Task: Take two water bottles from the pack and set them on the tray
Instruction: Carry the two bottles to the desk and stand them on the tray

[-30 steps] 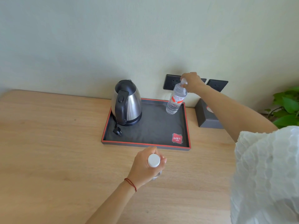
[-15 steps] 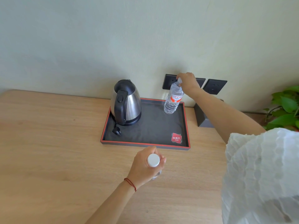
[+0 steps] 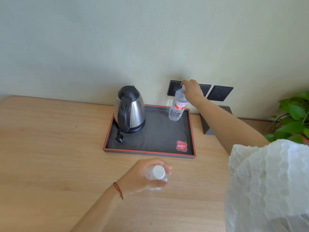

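A dark tray [image 3: 150,152] with a red rim lies on the wooden table against the wall. In its back right corner stands a clear water bottle [image 3: 177,108] with a red label, nearly upright. My right hand [image 3: 192,90] grips its cap and neck from above. My left hand [image 3: 143,175] is in front of the tray, over the table, closed around a second water bottle [image 3: 156,174] seen from above, white cap up. The pack is out of view.
A steel kettle [image 3: 129,109] with a black handle stands in the tray's back left, its plug [image 3: 119,138] lying beside it. Dark wall sockets [image 3: 219,93] sit behind the tray. A dark box [image 3: 206,125] and a green plant [image 3: 294,119] are at the right.
The bottle in my right hand has come down onto the tray's back right corner and straightened up. My left hand stayed in place with its bottle.
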`<control>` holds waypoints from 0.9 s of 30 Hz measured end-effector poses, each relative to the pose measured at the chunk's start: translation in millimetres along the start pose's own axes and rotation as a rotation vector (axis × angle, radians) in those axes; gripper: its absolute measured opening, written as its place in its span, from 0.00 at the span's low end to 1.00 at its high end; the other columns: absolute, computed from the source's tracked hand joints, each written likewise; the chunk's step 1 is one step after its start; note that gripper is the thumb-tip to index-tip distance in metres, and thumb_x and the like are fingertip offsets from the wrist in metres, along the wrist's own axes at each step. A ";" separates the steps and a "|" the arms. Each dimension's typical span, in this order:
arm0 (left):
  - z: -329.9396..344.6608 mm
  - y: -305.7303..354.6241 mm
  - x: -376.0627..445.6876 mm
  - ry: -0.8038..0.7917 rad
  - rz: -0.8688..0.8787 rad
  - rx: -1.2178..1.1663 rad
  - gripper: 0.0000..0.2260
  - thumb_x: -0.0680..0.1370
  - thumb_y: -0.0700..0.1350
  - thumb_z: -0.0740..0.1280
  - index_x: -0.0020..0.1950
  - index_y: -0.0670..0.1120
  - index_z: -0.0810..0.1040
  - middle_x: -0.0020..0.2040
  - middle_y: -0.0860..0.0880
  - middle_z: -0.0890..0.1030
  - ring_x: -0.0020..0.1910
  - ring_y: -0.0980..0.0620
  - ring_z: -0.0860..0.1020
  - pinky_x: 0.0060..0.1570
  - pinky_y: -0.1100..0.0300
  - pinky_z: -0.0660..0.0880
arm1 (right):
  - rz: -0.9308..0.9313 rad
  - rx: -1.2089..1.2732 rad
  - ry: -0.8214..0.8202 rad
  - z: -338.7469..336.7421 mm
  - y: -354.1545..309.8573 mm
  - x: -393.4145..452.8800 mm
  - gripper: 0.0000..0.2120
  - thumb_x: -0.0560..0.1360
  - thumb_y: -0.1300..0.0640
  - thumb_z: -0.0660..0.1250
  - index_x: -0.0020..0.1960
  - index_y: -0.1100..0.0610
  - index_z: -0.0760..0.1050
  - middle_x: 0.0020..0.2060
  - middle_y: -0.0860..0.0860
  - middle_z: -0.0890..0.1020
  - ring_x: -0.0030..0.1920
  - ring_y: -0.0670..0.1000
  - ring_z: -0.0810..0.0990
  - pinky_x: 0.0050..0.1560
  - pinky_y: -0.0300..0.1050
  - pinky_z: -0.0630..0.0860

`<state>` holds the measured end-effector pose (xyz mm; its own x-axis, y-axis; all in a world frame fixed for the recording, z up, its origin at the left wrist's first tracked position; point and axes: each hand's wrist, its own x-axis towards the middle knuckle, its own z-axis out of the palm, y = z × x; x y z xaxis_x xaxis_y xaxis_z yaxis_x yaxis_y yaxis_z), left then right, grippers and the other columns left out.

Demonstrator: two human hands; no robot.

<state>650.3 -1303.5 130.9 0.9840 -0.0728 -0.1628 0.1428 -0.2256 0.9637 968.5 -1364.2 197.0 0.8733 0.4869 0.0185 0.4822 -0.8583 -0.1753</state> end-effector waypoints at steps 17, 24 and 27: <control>-99.6 83.3 168.2 0.708 0.168 0.464 0.15 0.65 0.51 0.77 0.35 0.40 0.81 0.32 0.41 0.83 0.31 0.46 0.76 0.36 0.52 0.76 | 0.011 0.162 0.027 7.5 15.9 0.5 0.17 0.78 0.68 0.59 0.64 0.58 0.74 0.60 0.63 0.72 0.58 0.64 0.75 0.56 0.52 0.74; -107.9 70.5 245.3 0.791 -0.010 0.538 0.18 0.67 0.55 0.75 0.34 0.42 0.75 0.35 0.42 0.80 0.36 0.43 0.75 0.35 0.58 0.64 | -0.026 0.090 0.015 10.1 18.2 6.3 0.17 0.77 0.68 0.61 0.64 0.60 0.73 0.61 0.62 0.73 0.58 0.64 0.75 0.56 0.53 0.75; -103.2 61.4 256.3 0.798 -0.050 0.578 0.21 0.68 0.55 0.75 0.31 0.43 0.68 0.31 0.44 0.73 0.35 0.42 0.71 0.34 0.57 0.61 | -0.025 0.117 0.018 12.7 15.9 7.5 0.17 0.76 0.69 0.60 0.64 0.60 0.73 0.60 0.62 0.72 0.58 0.64 0.75 0.54 0.51 0.74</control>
<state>922.2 -1235.7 170.2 0.7920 0.5786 0.1949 0.3208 -0.6659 0.6735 981.9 -1372.1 181.8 0.8627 0.5039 0.0418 0.4933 -0.8208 -0.2879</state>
